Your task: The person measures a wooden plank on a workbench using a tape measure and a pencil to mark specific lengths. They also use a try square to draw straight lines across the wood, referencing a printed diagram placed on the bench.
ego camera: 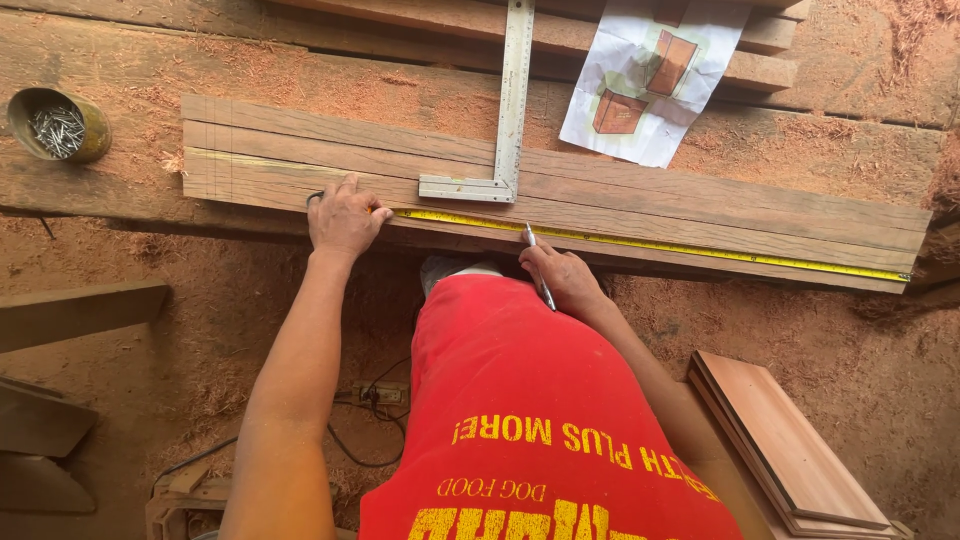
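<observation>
My left hand (344, 217) grips the case end of a yellow tape measure (650, 243) and presses it onto the near edge of a long brown wooden plank (300, 160). The tape runs rightwards along that edge to the plank's far right end. My right hand (562, 276) holds a silver pen or pencil (537, 266) with its tip touching the tape near the middle of the plank. A metal carpenter's square (511, 100) lies across the plank just above my right hand.
A tin can of nails (58, 124) stands on the bench at left. A paper drawing (650, 75) lies at the back right. Stacked boards (780, 440) lie low right. Sawdust covers the floor, with a power strip and cable (378, 394) below.
</observation>
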